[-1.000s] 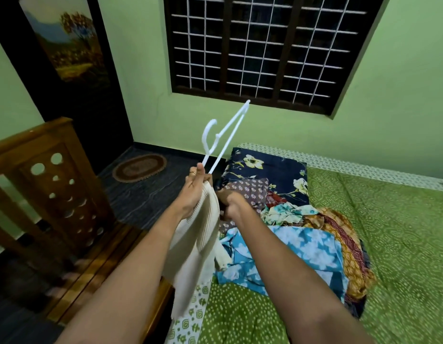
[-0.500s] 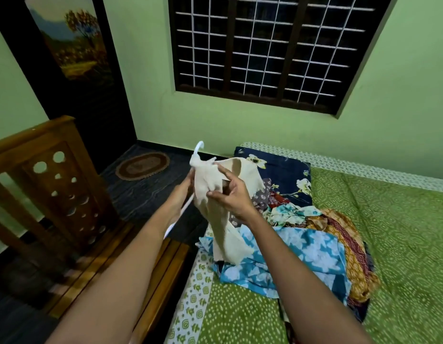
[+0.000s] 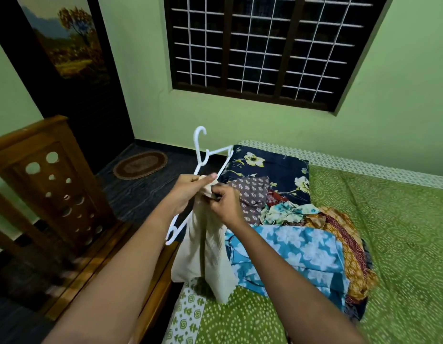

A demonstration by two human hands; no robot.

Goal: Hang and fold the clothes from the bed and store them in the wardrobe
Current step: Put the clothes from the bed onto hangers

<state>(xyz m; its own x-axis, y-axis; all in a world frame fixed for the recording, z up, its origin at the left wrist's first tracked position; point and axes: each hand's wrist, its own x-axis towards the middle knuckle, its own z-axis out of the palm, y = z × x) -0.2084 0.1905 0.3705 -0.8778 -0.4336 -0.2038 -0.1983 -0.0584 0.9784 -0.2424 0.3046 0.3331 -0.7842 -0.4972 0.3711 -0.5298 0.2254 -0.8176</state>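
A white plastic hanger [image 3: 200, 150] is held tilted over the bed's edge, its hook pointing up. My left hand [image 3: 188, 192] grips the hanger together with the top of a cream ribbed garment [image 3: 208, 254], which hangs down to the bedsheet. My right hand [image 3: 225, 204] pinches the cream garment's top edge right beside the left hand. A pile of clothes lies on the bed behind: a blue floral piece [image 3: 297, 254], a brown printed piece [image 3: 250, 194], an orange-maroon patterned cloth [image 3: 344, 244].
The bed has a green patterned sheet [image 3: 389, 232] and a navy floral pillow [image 3: 272, 167]. A wooden footboard and bench [image 3: 54, 184] stand at the left. A small oval mat [image 3: 141, 165] lies on the dark floor. A barred window [image 3: 265, 45] is on the green wall.
The hanger has risen out of the garment, its hook and shoulder now showing above my hands. Both hands have come together at the garment's top.
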